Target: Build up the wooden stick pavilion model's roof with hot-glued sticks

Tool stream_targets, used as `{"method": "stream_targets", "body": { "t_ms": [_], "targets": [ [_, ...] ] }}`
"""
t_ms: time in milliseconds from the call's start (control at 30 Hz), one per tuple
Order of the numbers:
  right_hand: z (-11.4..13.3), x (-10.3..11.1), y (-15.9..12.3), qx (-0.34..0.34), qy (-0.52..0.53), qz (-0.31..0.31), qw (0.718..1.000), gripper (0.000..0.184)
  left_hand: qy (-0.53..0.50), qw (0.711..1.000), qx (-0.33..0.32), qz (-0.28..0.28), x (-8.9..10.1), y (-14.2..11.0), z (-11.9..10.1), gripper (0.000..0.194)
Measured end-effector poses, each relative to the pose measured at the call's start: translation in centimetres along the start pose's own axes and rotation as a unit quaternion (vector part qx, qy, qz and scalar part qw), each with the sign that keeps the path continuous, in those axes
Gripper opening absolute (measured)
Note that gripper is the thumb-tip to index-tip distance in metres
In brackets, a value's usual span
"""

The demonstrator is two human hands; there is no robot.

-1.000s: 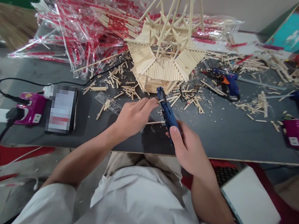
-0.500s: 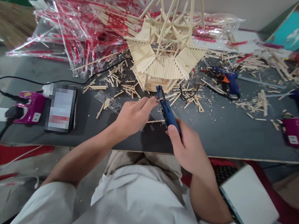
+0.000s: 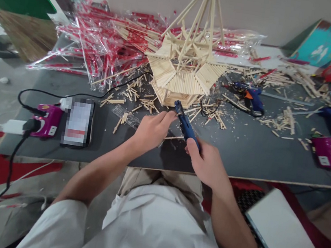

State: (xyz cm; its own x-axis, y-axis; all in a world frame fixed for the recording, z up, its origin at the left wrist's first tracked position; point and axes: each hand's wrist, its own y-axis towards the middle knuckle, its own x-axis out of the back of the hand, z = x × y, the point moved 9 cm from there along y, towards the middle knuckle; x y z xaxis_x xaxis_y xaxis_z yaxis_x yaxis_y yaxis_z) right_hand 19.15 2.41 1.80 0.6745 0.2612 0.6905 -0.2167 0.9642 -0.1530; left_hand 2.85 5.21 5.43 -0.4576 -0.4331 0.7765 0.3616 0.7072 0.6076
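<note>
My right hand (image 3: 208, 160) is closed around a long blue hand tool (image 3: 186, 126) with a slotted body; its exact kind is unclear. The tool slants up and left, its far end near the fingertips of my left hand (image 3: 154, 130). Those left fingers are pinched together, and what they hold is too small or hidden to make out. A thin wooden stick (image 3: 174, 138) lies between the hands. Just beyond them stands a model pavilion (image 3: 186, 82) built from wooden sticks, with a tiered roof and tall poles meeting at the top. A clear plastic ruler (image 3: 132, 120) lies left of my left hand.
Short stick offcuts (image 3: 133, 91) litter the dark table (image 3: 254, 153). Red-and-clear plastic packets (image 3: 102, 45) pile up at the back left. A phone (image 3: 77, 124) and a purple power adapter (image 3: 47, 119) sit left. A blue glue gun (image 3: 251, 96) lies right, its cable nearby.
The whole view has shifted, so the table and model appear lower and the left-side things further right. Both hands keep nearly the same pose, the tool still in my right hand.
</note>
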Motion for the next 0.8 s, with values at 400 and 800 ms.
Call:
{"method": "stream_targets", "body": {
  "t_ms": [400, 800],
  "targets": [
    [0.6, -0.9, 0.5, 0.006, -0.164, -0.007, 0.986, 0.055, -0.014, 0.994, 0.089, 0.062, -1.4, -0.5, 1.6, 0.028],
    [-0.5, 2.6, -2.1, 0.034, -0.280, -0.063, 0.957, 0.048, -0.058, 0.992, 0.110, 0.020, 3.9, -3.6, 0.4, 0.027]
  ]
}}
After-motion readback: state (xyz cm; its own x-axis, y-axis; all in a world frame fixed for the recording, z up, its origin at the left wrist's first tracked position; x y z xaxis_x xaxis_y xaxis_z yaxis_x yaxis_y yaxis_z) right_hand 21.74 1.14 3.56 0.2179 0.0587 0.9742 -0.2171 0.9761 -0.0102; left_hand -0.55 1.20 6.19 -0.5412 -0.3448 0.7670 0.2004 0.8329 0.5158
